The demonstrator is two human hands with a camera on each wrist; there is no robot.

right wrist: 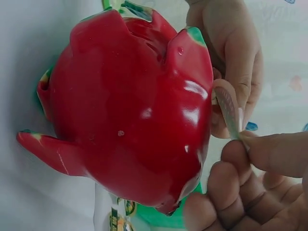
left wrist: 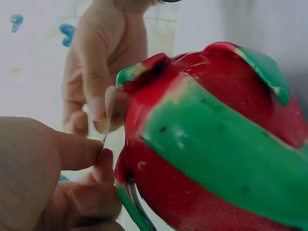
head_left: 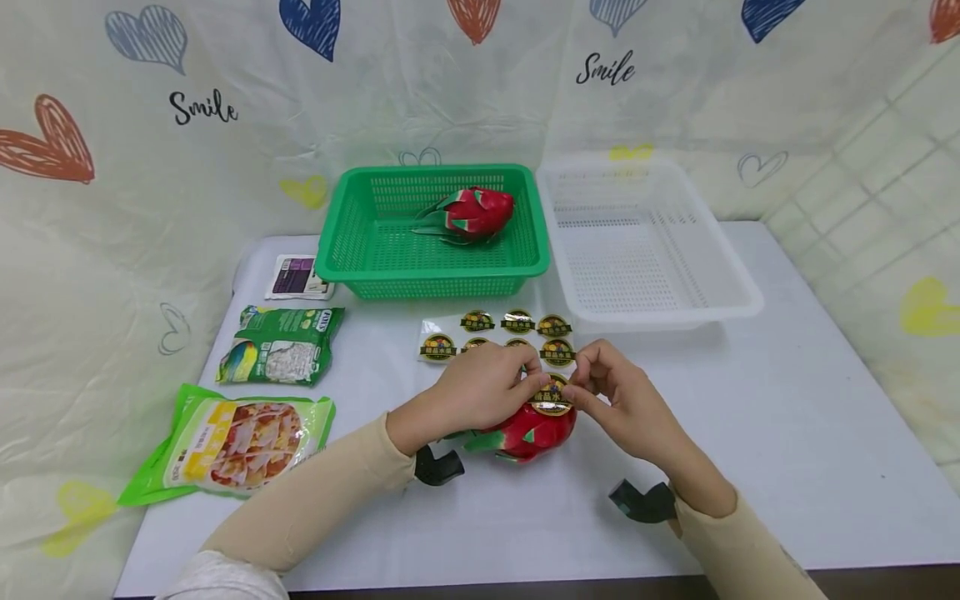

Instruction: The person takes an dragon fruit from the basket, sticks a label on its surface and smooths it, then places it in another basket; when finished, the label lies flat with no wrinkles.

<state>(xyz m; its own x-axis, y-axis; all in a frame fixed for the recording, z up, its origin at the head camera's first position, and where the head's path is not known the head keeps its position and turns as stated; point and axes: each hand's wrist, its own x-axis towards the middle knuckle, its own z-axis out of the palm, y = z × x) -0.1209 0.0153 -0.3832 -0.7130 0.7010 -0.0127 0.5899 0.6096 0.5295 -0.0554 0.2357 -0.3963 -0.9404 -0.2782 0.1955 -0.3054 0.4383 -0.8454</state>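
Observation:
A round black-and-gold sticker (head_left: 551, 397) is stretched between the two hands, just over a red dragon fruit (head_left: 529, 438) with green scales. The left hand (head_left: 486, 385) pinches one edge of it between thumb and fingertip. At the opposite edge, the right hand (head_left: 621, 402) pinches too. From the right wrist view, the sticker (right wrist: 229, 109) stands edge-on beside the fruit (right wrist: 130, 101); I cannot tell whether they touch. Behind the hands lies a sheet of similar stickers (head_left: 429, 328), partly covered by the left hand.
A green basket (head_left: 435, 283) at the back holds another dragon fruit (head_left: 480, 214). To its right stands a white basket (head_left: 660, 317). Along the left side lie a small purple-and-white packet (head_left: 296, 277), a green packet (head_left: 283, 346) and a larger green-edged food bag (head_left: 240, 442).

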